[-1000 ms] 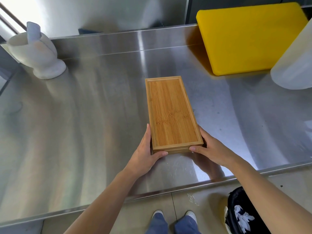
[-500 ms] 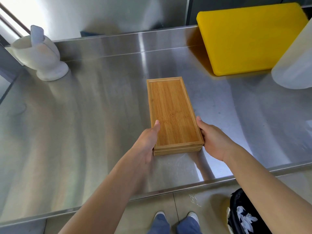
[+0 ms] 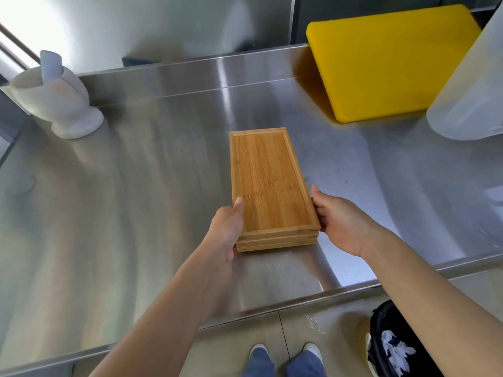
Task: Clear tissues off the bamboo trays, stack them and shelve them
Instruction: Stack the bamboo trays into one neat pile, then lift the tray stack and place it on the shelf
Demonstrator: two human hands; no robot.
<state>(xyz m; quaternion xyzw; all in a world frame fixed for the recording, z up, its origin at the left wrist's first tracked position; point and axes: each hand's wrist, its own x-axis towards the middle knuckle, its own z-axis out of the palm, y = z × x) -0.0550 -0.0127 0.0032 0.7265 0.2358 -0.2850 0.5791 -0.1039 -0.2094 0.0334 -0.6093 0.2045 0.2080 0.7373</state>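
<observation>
A stack of three bamboo trays [image 3: 268, 178] lies lengthwise on the steel counter [image 3: 136, 213], near its front edge. The top tray is bare, with no tissue on it. My left hand [image 3: 227, 231] grips the stack's near left side, thumb on the top rim. My right hand [image 3: 339, 220] presses against the near right side, fingers curled under the edge. Both hands hold the stack between them.
A white mortar with a pestle [image 3: 55, 104] stands at the back left. A yellow cutting board [image 3: 386, 61] leans at the back right, beside a translucent white container [image 3: 473, 93]. A black bin with crumpled tissues [image 3: 397, 346] sits on the floor at the lower right.
My hands moved from the stack's near end corners to its long sides, and now clasp it left and right. The stack has shifted little.
</observation>
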